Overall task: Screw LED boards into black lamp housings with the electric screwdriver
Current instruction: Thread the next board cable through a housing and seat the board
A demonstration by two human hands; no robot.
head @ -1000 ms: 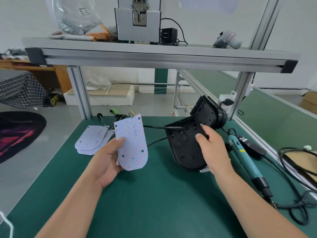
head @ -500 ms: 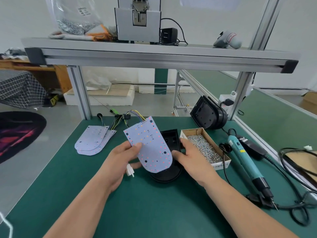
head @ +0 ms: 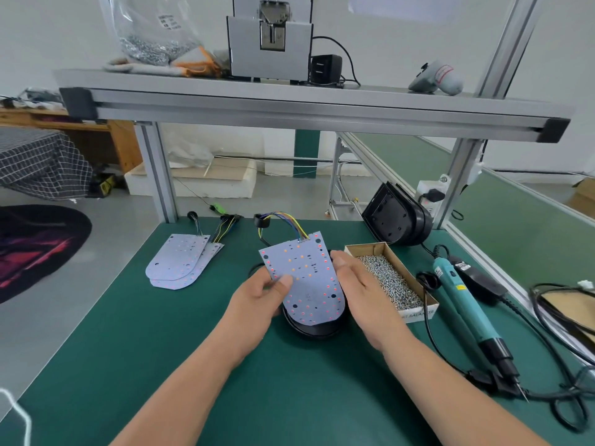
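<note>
Head view: LED board (head: pixel 306 281) is held tilted over black lamp housing (head: pixel 312 329), which is set on green tabletop (head: pixel 161 349). Board's left edge is pinched by left hand (head: pixel 260 294), thumb on top. Right hand (head: pixel 363 294) is laid along board's right edge, fingers nearly straight, seemingly touching housing. Electric screwdriver (head: pixel 463 307) is laid at right, just beside screw box (head: pixel 415 313). Spare boards (head: pixel 180 262) are stacked at left.

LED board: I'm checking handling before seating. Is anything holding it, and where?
The left hand pinches the LED board at its left edge, thumb on top. The right hand lies against its right edge; grip unclear.
</note>
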